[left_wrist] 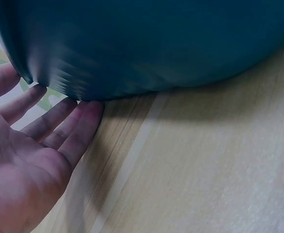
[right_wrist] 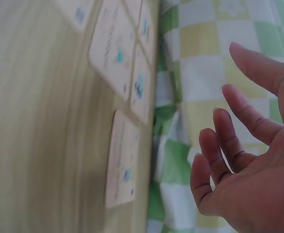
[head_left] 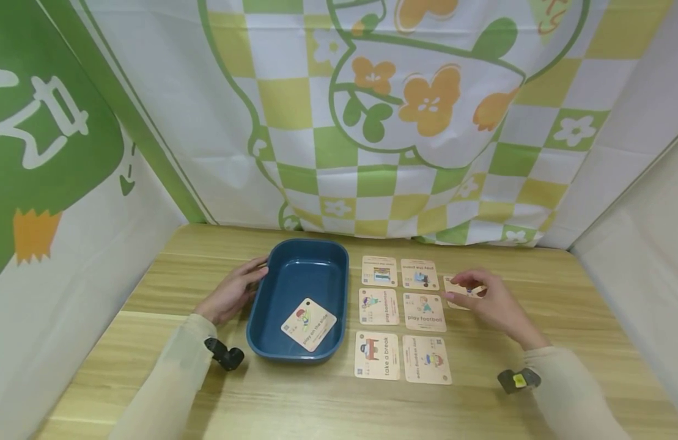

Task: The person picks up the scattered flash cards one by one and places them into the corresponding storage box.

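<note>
My left hand (head_left: 236,290) rests its fingertips along the left wall of a dark blue tray (head_left: 341,293); in the left wrist view the fingers are nearly straight against the wall. Inside the tray lies a "play on the slide" card (head_left: 309,325), tilted. My right hand (head_left: 490,299) hovers over the rightmost card (right_wrist: 121,160), partly covering it in the head view. Seen from the right wrist, its fingers are loosely bent, apart from the card, and hold nothing.
Between tray and right hand, cards lie in two columns, among them "play football" (head_left: 424,313), "play badminton" (head_left: 379,307) and "take a break" (head_left: 376,356). A patterned curtain (head_left: 383,183) hangs behind the wooden table (head_left: 294,403).
</note>
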`<state>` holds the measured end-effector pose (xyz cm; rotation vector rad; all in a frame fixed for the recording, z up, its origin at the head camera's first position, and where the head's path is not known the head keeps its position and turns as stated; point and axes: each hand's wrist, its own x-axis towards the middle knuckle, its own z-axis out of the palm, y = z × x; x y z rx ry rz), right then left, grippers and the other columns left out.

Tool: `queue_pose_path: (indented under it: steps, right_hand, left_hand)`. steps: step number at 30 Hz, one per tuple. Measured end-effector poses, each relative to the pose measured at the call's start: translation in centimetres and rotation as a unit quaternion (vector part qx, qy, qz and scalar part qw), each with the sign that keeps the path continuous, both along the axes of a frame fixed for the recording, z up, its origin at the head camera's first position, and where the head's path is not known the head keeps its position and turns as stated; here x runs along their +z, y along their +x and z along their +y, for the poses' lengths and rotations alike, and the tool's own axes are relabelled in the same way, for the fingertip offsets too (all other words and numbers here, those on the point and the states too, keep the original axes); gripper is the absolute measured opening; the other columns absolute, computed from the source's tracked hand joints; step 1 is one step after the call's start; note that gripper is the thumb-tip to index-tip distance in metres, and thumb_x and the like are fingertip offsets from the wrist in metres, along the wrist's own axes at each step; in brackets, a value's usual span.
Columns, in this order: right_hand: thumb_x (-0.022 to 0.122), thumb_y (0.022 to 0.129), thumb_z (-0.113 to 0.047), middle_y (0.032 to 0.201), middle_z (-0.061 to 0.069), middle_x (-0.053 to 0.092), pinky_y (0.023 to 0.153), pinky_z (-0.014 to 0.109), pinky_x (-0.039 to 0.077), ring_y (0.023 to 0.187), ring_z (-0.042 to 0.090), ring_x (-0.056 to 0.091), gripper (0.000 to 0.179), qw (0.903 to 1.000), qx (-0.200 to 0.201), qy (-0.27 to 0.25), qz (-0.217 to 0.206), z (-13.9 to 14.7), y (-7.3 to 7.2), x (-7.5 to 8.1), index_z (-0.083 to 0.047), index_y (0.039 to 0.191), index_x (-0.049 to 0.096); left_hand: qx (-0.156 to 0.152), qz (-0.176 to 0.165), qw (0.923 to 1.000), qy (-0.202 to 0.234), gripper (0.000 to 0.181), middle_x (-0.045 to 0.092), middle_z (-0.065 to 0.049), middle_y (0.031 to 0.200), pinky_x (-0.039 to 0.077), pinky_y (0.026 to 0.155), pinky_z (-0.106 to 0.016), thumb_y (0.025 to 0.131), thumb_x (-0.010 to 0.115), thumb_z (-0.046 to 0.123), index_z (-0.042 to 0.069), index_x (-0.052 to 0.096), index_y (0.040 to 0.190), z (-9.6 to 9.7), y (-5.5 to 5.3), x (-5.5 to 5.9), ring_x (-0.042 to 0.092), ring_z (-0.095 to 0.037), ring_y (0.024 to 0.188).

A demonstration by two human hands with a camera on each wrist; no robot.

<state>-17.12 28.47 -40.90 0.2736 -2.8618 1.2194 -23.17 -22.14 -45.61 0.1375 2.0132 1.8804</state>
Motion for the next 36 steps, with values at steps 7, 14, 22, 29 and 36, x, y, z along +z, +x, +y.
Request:
queue_pose_path:
  steps: [7,14,22,29,36]
  right_hand:
    - [0.077,0.091,-0.035,0.121,0.020,0.064,0.089,0.046,0.046,0.112,0.038,0.056,0.047,0.9995,-0.014,0.015,-0.022,1.9,-0.4,-0.9,0.001,0.119,0.067]
    - [0.079,0.090,-0.032,0.124,0.023,0.062,0.091,0.048,0.047,0.111,0.039,0.057,0.050,0.9990,-0.010,0.019,-0.039,3.6,-1.0,-1.8,0.003,0.123,0.065]
    - [0.085,0.083,-0.031,0.124,0.029,0.060,0.096,0.058,0.047,0.111,0.042,0.057,0.065,0.9980,-0.004,0.042,-0.047,4.9,-2.2,-2.9,0.008,0.128,0.059]
    - [0.087,0.082,-0.031,0.125,0.031,0.057,0.098,0.061,0.044,0.113,0.045,0.054,0.074,0.9969,-0.005,0.051,-0.059,5.6,-3.0,-3.3,0.010,0.134,0.054]
    - [0.089,0.078,-0.034,0.131,0.035,0.054,0.100,0.062,0.043,0.117,0.048,0.052,0.082,0.9955,-0.005,0.060,-0.073,5.8,-3.3,-3.7,0.012,0.135,0.052]
  left_hand:
    - [0.007,-0.007,1.0000,-0.001,0.060,0.028,-0.022,0.162,0.029,0.118,-0.053,0.110,0.044,0.026,0.003,0.021,0.161,0.2,0.1,-0.1,0.037,-0.037,0.142]
    - [0.008,-0.010,0.9999,0.003,0.060,0.028,-0.022,0.162,0.029,0.118,-0.053,0.110,0.044,0.025,0.002,0.021,0.161,0.4,0.0,-0.1,0.037,-0.038,0.142]
    - [0.006,-0.009,0.9999,0.002,0.060,0.028,-0.022,0.162,0.027,0.119,-0.055,0.110,0.043,0.026,0.003,0.022,0.161,0.3,0.0,-0.1,0.035,-0.039,0.143]
    - [0.001,-0.002,1.0000,0.000,0.062,0.023,-0.021,0.164,0.023,0.120,-0.056,0.110,0.044,0.028,0.002,0.020,0.161,0.1,-0.1,0.1,0.030,-0.039,0.146]
    - [0.002,-0.003,1.0000,-0.004,0.062,0.026,-0.022,0.163,0.025,0.120,-0.055,0.110,0.044,0.028,0.002,0.020,0.161,0.0,-0.1,-0.1,0.033,-0.039,0.145]
